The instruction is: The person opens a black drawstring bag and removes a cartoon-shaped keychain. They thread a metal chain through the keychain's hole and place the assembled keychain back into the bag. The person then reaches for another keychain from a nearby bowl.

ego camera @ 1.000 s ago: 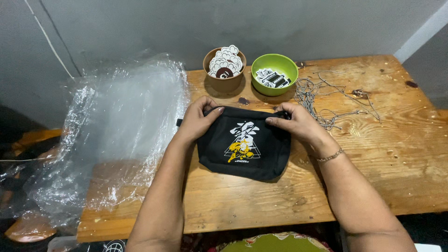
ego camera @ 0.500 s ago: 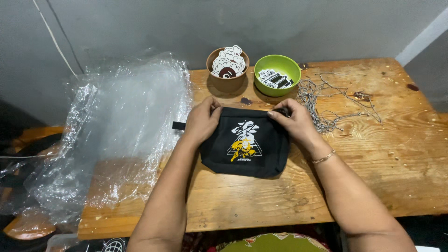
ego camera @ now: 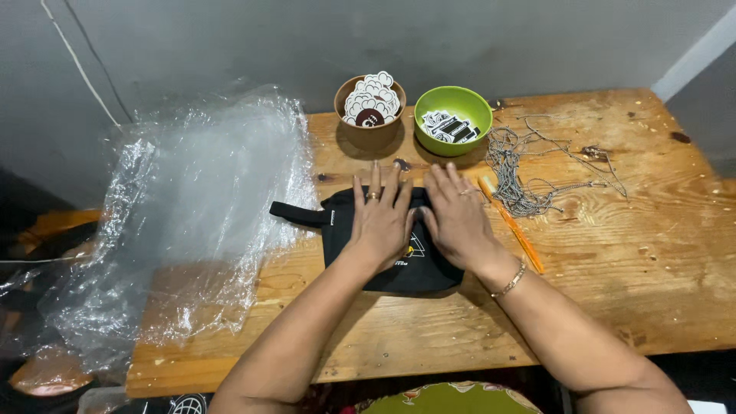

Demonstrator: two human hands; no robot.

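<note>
Both hands, left hand (ego camera: 381,224) and right hand (ego camera: 458,222), are pressing flat, fingers apart, on the black pouch (ego camera: 399,264) lying mid-table (ego camera: 659,284), clear of edges.

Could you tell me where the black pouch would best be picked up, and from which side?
Probably by the strap jutting from the black pouch toward the plastic sheet, coming from the left. It lies clear, while the left hand and right hand press flat on the body.
</note>
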